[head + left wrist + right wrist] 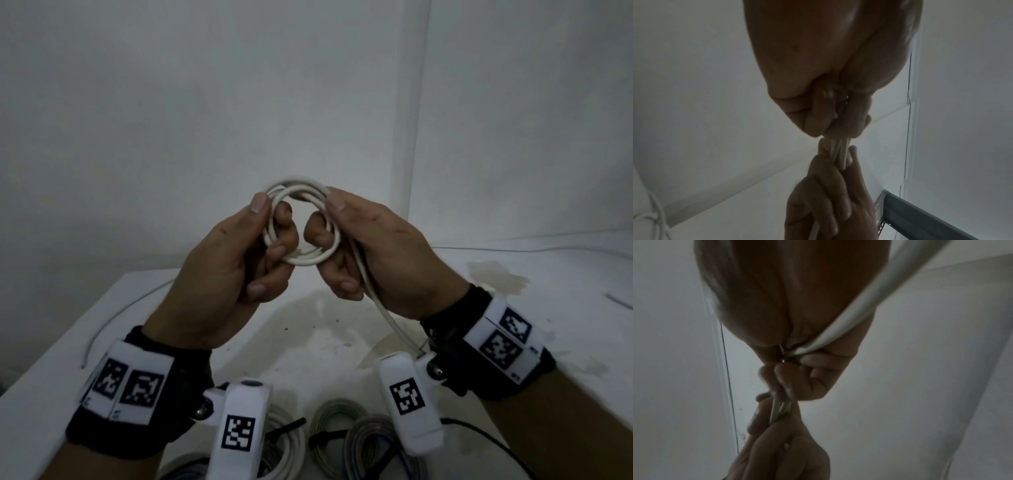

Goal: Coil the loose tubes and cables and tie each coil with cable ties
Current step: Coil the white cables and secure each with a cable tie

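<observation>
A small coil of white cable [301,258] is held up above the white table [308,329] between both hands. My left hand [239,246] grips the coil's left side, thumb on the near face, fingers curled through the ring. My right hand [356,240] grips the right side the same way. The cable's loose tail [383,315] runs down through the right palm toward the right wrist. In the left wrist view the strands [838,152] pass between both sets of fingers. In the right wrist view the tail [869,301] crosses the palm.
Several finished coils [370,438] with black ties [329,437] lie at the table's near edge. A thin loose wire [113,318] curves along the left side, another thin wire [534,248] runs along the back right. White walls stand close behind. A metal shelf rail [920,216] shows below.
</observation>
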`<state>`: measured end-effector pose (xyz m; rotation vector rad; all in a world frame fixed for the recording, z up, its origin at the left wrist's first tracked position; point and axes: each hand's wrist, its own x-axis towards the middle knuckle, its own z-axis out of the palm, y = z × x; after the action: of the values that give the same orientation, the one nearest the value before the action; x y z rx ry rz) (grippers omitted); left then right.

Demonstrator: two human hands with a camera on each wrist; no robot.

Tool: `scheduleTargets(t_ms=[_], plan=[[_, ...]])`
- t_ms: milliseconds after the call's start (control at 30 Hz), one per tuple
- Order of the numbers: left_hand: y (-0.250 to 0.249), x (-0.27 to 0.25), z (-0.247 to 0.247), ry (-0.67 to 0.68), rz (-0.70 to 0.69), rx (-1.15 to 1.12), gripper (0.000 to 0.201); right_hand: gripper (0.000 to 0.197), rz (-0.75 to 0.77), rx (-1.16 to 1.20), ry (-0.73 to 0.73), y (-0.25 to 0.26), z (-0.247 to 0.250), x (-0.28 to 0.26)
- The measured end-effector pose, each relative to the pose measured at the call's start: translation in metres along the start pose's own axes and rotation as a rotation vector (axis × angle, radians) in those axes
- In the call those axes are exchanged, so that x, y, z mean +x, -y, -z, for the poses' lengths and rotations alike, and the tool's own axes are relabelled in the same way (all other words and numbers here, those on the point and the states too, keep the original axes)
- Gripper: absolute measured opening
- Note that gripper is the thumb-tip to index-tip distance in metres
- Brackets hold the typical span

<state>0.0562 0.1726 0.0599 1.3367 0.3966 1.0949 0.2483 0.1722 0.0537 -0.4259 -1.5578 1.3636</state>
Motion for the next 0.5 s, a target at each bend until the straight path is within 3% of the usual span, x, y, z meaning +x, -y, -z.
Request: scheduleTargets(t_ms=[167, 333, 500], plan=[[-0.0034, -0.0006, 0.0010, -0.030, 0.097, 0.092, 0.047, 0.032, 0.054, -0.242, -0.045, 0.0050, -0.0018, -0.0015], [-0.0024, 0.0009, -0.0012, -0.034, 0.000, 0.098, 0.037, 0.041, 0.022, -0.116, -0.065, 0.0014, 0.0007, -0.0007], [-0.0040, -0.0006, 0.0056, -0.051, 0.089, 0.243, 0.045, 0.035, 0.030, -0.242, -0.094, -0.0001, 0.0054, -0.0005]])
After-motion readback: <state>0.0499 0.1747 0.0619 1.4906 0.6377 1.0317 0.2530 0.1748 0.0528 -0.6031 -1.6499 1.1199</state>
